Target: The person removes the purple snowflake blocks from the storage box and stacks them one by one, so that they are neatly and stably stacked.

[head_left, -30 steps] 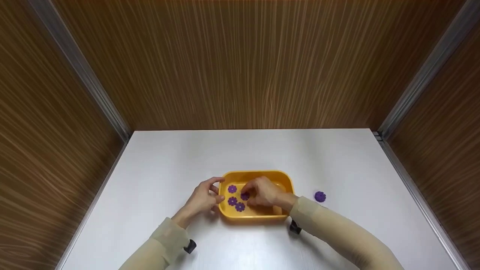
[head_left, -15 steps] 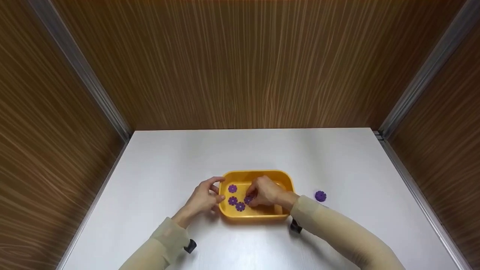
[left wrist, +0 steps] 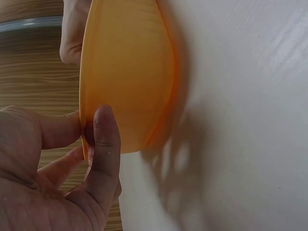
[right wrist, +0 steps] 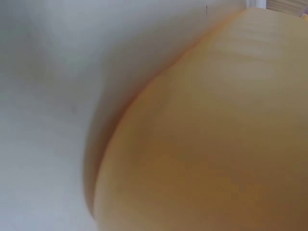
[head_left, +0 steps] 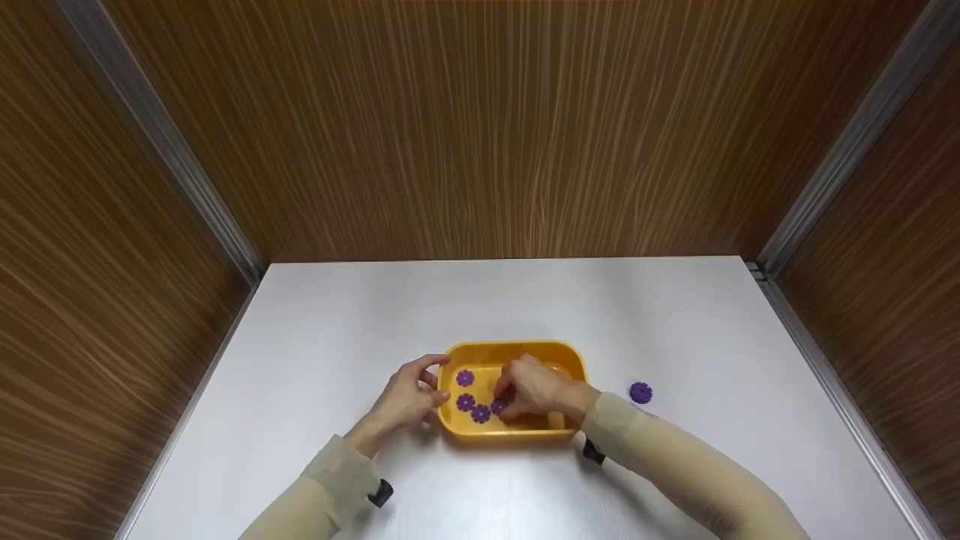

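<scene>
Along the left of the table (head_left: 315, 352), a wood panel (head_left: 120, 300) bounds the side, with ample room before the left hand (head_left: 403, 395). Its thumb and fingers are clamped on the tray (head_left: 510, 433) at the left rim, probably to steady it, the wrist clear of the interior. Inside, at the left end, the far disc (head_left: 465, 378) lies flat and apart; nearer the person, the middle disc (head_left: 465, 403) and near disc (head_left: 480, 414) sit close together, perhaps touching. Just right of these is the held disc (head_left: 498, 407), low in the tray; the right hand (head_left: 534, 384) seems to pinch it, though the fingertips are partly hidden. That hand comes in over the right rim, likely so the forearm spares the left end; around it, the walls leave little space sideways. Outside, well short of the right panel (head_left: 885, 300), the lone disc (head_left: 640, 393) lies near the right sleeve (head_left: 675, 454), with broad tabletop beyond
</scene>
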`<state>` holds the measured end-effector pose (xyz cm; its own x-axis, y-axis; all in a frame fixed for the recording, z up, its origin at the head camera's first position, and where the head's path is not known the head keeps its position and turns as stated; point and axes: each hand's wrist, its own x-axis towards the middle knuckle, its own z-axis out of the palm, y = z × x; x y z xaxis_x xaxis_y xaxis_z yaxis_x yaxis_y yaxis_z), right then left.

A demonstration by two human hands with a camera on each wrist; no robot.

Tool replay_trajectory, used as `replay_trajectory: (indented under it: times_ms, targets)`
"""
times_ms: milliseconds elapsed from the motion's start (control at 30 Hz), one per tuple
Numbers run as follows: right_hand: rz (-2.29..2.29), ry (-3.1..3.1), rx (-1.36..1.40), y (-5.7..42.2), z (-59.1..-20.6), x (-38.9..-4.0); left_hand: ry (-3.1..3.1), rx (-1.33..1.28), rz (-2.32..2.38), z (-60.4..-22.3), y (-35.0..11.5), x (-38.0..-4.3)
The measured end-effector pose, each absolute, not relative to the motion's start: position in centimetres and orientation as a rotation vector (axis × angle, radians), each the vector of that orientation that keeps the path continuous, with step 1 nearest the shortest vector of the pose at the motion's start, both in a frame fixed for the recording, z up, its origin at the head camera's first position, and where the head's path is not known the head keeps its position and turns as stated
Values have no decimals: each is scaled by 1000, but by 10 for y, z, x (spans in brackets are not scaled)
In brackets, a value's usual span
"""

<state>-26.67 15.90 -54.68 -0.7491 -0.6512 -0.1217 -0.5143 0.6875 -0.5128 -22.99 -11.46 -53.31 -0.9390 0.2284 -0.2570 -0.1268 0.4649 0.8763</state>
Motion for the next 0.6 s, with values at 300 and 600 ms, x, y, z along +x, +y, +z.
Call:
replay_trajectory:
  times_ms: [300, 600]
  targets:
    - [-503, 2643, -907, 155, -546, -263, 2379, 53, 1454, -534, -113, -229]
    - [-514, 2746, -915, 164, -545, -263, 2395, 62, 1434, -533, -113, -228]
